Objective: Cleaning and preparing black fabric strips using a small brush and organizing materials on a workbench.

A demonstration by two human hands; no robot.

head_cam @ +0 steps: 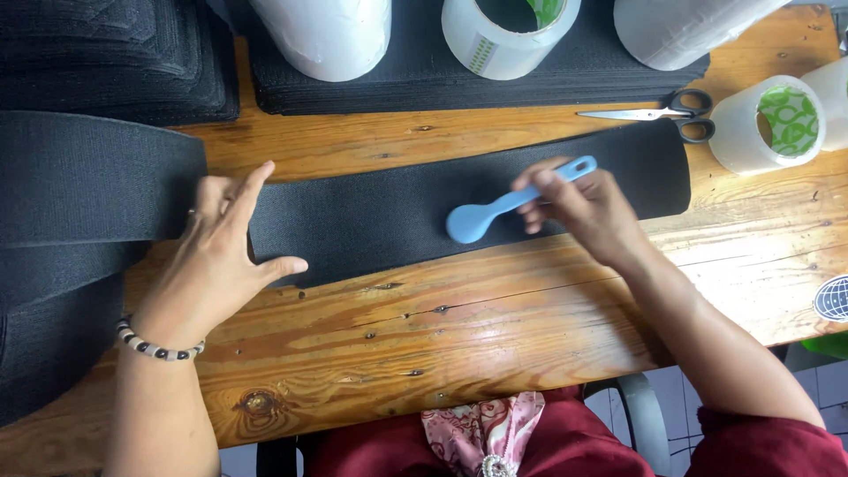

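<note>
A long strip of black woven fabric (pixel 380 212) lies flat across the wooden table (pixel 459 327). My left hand (pixel 221 256) rests open on the strip's left end, fingers spread, pressing it down. My right hand (pixel 579 208) grips the handle of a light blue plastic spoon (pixel 495 208). The spoon's bowl points left and touches the middle of the fabric. A bead bracelet is on my left wrist.
Folded black fabric stacks (pixel 115 53) fill the far left and back. More black fabric (pixel 71 194) lies at the left. Large white tape rolls (pixel 508 31) stand at the back, another roll (pixel 768 124) at the right. Scissors (pixel 662 110) lie beside the strip's right end.
</note>
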